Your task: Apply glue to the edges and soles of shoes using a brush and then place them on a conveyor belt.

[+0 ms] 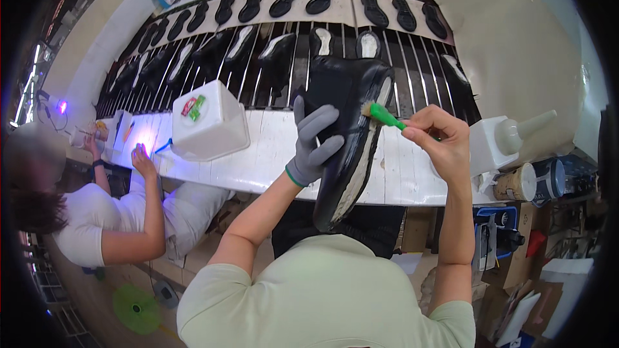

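A black boot [345,100] is tilted on its side in front of me, its toe pointing toward my body and its pale underside edge facing right. My left hand [314,145], in a grey knit glove, grips the boot from its left side; part of that grip is hidden. Pinched in my bare right hand [445,138] is a brush with a green handle [387,116]. Its bristles touch the boot's lower edge, along the border between black upper and pale bottom.
Behind the bench [271,135], a roller rack [412,77] carries several black uppers and a row of black soles [320,0]. A white box [206,119] stands left, a white container [496,142] right. Left of me, a co-worker [109,212] sits by a purple light.
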The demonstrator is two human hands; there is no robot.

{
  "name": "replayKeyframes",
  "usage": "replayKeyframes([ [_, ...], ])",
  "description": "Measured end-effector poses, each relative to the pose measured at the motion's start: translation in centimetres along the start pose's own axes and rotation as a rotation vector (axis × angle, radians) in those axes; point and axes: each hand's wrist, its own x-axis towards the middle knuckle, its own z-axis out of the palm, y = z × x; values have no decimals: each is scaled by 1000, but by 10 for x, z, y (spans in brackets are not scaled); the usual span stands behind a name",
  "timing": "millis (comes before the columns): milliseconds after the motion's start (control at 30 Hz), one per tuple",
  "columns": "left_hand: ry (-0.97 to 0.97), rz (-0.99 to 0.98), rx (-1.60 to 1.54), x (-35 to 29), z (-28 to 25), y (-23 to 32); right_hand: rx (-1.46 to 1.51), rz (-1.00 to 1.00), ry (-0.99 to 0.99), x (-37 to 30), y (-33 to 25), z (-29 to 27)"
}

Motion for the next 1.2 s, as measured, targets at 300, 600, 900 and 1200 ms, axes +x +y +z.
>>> replayKeyframes([
  [300,25,-96,4,-6,11,-3,-154,-55,-124,-32,-24,23],
  [600,4,-111,34,-2,6,3,-238,-139,-149,-31,-25,26],
  [900,-8,-1018,-528,11,-3,24,-60,-113,-108,-19,-23,7],
  [1200,-105,-1894,-1129,9,2,6,-42,248,-271,-2,-1,-42],
])
